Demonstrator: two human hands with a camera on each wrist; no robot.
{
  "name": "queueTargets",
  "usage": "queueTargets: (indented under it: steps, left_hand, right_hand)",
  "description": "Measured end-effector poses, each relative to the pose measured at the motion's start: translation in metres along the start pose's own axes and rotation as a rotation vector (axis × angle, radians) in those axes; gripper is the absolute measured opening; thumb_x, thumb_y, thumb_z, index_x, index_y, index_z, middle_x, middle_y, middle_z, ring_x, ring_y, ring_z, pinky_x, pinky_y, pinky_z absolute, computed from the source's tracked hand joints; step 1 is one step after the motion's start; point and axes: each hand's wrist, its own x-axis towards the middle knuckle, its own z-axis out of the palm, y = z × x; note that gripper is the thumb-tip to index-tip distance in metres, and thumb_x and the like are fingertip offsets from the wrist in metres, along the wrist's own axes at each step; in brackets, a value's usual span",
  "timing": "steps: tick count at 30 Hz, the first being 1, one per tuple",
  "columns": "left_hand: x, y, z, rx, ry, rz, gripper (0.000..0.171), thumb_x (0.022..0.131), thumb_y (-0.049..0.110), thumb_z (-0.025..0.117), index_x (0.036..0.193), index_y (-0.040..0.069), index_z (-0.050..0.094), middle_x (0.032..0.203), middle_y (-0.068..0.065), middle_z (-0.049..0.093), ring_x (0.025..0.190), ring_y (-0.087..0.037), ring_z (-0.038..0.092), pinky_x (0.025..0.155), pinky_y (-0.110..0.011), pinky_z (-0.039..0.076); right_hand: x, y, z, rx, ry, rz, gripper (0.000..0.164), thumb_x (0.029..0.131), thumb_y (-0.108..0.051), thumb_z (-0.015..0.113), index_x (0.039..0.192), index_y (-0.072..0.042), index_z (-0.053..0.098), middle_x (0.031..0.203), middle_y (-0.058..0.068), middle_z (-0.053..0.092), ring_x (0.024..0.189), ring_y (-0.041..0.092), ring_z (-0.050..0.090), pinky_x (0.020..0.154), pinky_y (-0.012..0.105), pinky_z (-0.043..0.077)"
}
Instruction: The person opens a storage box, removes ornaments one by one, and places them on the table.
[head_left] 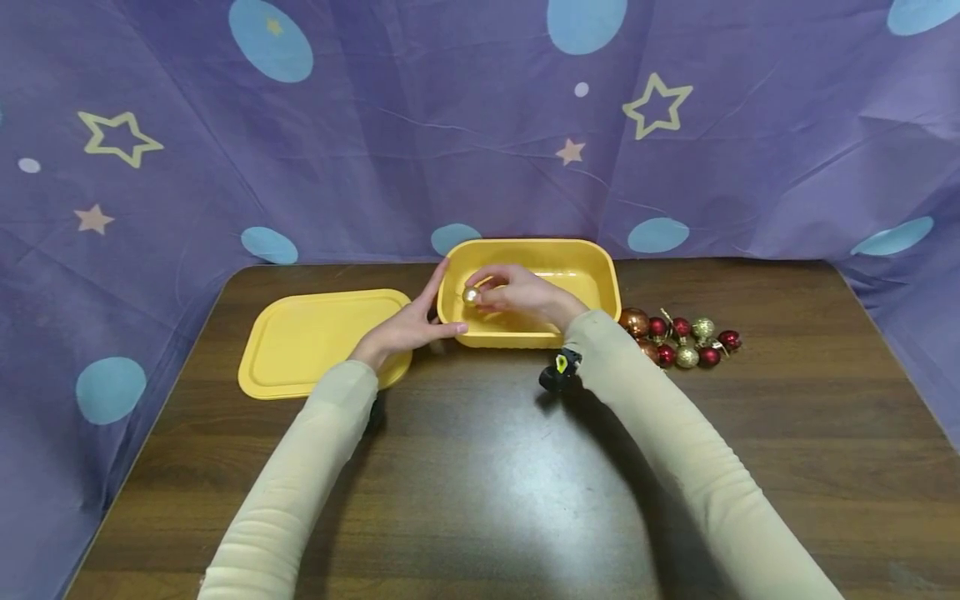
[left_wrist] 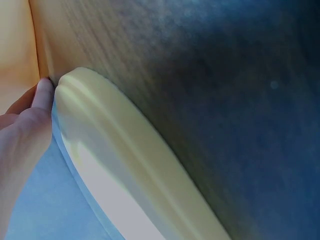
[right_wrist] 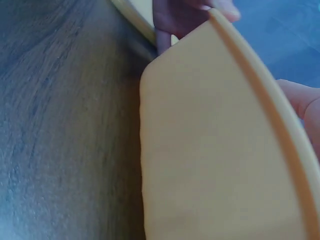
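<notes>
Inside the left part of a yellow plastic box (head_left: 517, 340), my right hand (head_left: 522, 294) pinches a small shiny gold Christmas bauble (head_left: 470, 296) at its fingertips. My left hand (head_left: 403, 329) steadies the box's left end, its fingers straight along that side and its thumb at the front left corner. In the right wrist view the front wall of the box (right_wrist: 215, 130) hides the bauble and most of the right hand. The left wrist view shows part of the left hand (left_wrist: 30, 120) against the box.
A yellow lid (head_left: 315, 342) lies flat on the brown wooden table (head_left: 487, 483), left of the box. Several red, gold and copper baubles (head_left: 686, 357) are clustered just right of the box. Behind the table hangs a purple curtain (head_left: 480, 125) with stars and dots.
</notes>
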Motion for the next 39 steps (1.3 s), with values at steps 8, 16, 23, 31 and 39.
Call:
queueTargets:
  steps: [8, 16, 23, 31, 39]
  left_hand:
    - [0.0, 0.0, 0.0, 0.001, -0.004, -0.001, 0.104, 0.091, 0.022, 0.07, 0.151, 0.044, -0.012, 0.16, -0.003, -0.007, 0.119, -0.033, 0.045, 0.073, -0.04, 0.051]
    - [0.0, 0.001, 0.0, 0.004, -0.001, -0.008, 0.104, 0.091, 0.023, 0.07, 0.151, 0.045, -0.012, 0.16, -0.001, -0.01, 0.128, -0.033, 0.034, 0.076, -0.04, 0.049]
    - [-0.001, 0.003, 0.0, 0.002, 0.004, 0.001, 0.104, 0.09, 0.021, 0.07, 0.151, 0.043, -0.011, 0.16, -0.001, -0.01, 0.137, -0.03, 0.02, 0.098, -0.046, 0.037]
    - [0.001, 0.0, 0.0, -0.011, 0.004, -0.025, 0.104, 0.089, 0.024, 0.072, 0.149, 0.05, -0.01, 0.16, -0.002, -0.007, 0.125, -0.034, 0.039, 0.084, -0.046, 0.047]
    - [0.0, 0.0, -0.001, -0.02, 0.012, -0.011, 0.105, 0.088, 0.022, 0.073, 0.15, 0.049, -0.008, 0.161, -0.002, -0.007, 0.139, -0.026, 0.02, 0.105, -0.043, 0.03]
  right_hand:
    - [-0.012, -0.001, -0.01, 0.132, 0.032, -0.078, 0.031, 0.093, 0.01, 0.052, 0.124, 0.014, 0.05, 0.111, 0.023, 0.058, 0.111, 0.045, 0.051, 0.1, 0.05, 0.039]
    - [-0.027, -0.005, -0.015, -0.081, 0.142, -0.1, 0.031, 0.087, 0.005, 0.061, 0.118, 0.01, 0.058, 0.103, 0.016, 0.063, 0.097, 0.025, 0.058, 0.09, 0.032, 0.047]
    - [-0.049, -0.007, -0.018, -0.28, 0.205, -0.165, 0.03, 0.084, 0.003, 0.063, 0.113, 0.009, 0.062, 0.107, 0.021, 0.063, 0.101, 0.027, 0.057, 0.085, 0.027, 0.045]
    - [-0.073, -0.005, -0.032, -0.321, 0.223, -0.202, 0.027, 0.087, 0.003, 0.062, 0.113, 0.009, 0.064, 0.106, 0.022, 0.064, 0.094, 0.024, 0.058, 0.08, 0.022, 0.046]
    - [-0.1, -0.01, -0.043, -0.342, 0.206, -0.164, 0.027, 0.091, -0.002, 0.061, 0.116, 0.007, 0.063, 0.111, 0.02, 0.063, 0.096, 0.028, 0.06, 0.082, 0.023, 0.047]
